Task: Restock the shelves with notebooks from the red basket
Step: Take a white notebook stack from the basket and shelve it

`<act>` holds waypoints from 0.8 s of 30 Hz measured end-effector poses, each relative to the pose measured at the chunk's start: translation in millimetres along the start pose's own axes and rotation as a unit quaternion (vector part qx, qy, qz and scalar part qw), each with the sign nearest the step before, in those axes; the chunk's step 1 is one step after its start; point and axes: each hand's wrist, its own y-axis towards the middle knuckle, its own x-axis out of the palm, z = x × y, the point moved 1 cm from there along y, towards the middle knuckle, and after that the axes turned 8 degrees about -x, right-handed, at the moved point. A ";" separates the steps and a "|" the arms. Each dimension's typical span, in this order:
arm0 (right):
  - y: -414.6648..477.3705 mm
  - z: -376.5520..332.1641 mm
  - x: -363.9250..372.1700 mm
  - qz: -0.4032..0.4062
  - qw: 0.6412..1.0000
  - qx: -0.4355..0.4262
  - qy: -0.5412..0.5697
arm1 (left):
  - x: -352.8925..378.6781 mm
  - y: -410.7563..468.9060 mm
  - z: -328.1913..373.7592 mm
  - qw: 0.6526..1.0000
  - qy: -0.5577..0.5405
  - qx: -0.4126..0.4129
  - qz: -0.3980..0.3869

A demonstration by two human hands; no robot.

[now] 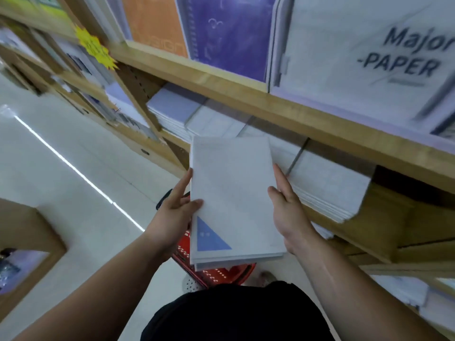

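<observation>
Wooden shelf, partly stocked with white piles: your left hand and right hand hold a closed grip on a notebook stack just before it, red basket below it, so placement appears outstanding.

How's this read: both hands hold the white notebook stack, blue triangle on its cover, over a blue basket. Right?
No. The basket is red, not blue; the head view shows it. Otherwise correct: left hand and right hand hold the white notebook stack, blue triangle on its cover.
</observation>
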 end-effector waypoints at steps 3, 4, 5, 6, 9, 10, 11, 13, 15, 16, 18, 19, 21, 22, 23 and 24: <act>-3.0 -4.7 -6.5 0.070 0.997 -0.009 0.029 | 5.4 13.8 19.8 0.998 0.028 0.004 -0.051; -5.1 -5.9 -5.6 0.091 0.995 -0.010 0.038 | 7.2 19.4 24.7 0.997 0.041 0.005 -0.072; -6.5 -6.1 -4.1 0.109 0.993 -0.013 0.046 | 8.1 25.3 28.7 0.994 0.053 0.009 -0.092; -8.5 -7.1 -1.2 0.129 0.990 -0.015 0.051 | 8.4 31.9 31.2 0.992 0.060 0.011 -0.108; -13.0 -2.4 10.0 0.200 0.978 -0.021 0.062 | 2.6 56.4 35.1 0.984 0.087 0.013 -0.153; -16.3 -1.5 15.4 0.223 0.973 -0.018 0.063 | -0.8 64.3 35.4 0.980 0.098 0.015 -0.174; -20.4 0.1 23.5 0.245 0.967 -0.017 0.063 | -6.3 71.6 36.7 0.974 0.112 0.015 -0.196; -30.1 0.1 34.0 0.266 0.962 -0.015 0.064 | -10.4 81.4 37.8 0.967 0.135 0.024 -0.215; -38.1 1.9 45.9 0.302 0.951 -0.010 0.059 | -12.3 93.4 40.2 0.958 0.160 0.028 -0.236; -42.3 1.0 48.8 0.318 0.947 -0.010 0.052 | -8.9 99.9 39.7 0.954 0.171 0.031 -0.243; -51.4 -1.6 45.1 0.345 0.938 -0.009 0.040 | 5.0 111.6 37.0 0.945 0.191 0.039 -0.264; -55.7 -2.2 37.4 0.360 0.932 -0.005 0.036 | 15.0 116.0 35.5 0.939 0.202 0.042 -0.275; -62.6 -6.2 17.2 0.382 0.924 0.006 0.028 | 38.6 120.1 32.8 0.926 0.216 0.042 -0.307; -64.9 -8.8 4.9 0.388 0.921 0.005 0.020 | 51.7 121.3 32.4 0.920 0.223 0.044 -0.319; -65.1 -10.9 -8.6 0.392 0.920 0.000 0.008 | 66.3 122.0 32.7 0.916 0.232 0.047 -0.323; -63.6 -13.6 -21.6 0.394 0.919 -0.005 -0.005 | 81.5 122.6 33.9 0.915 0.236 0.051 -0.323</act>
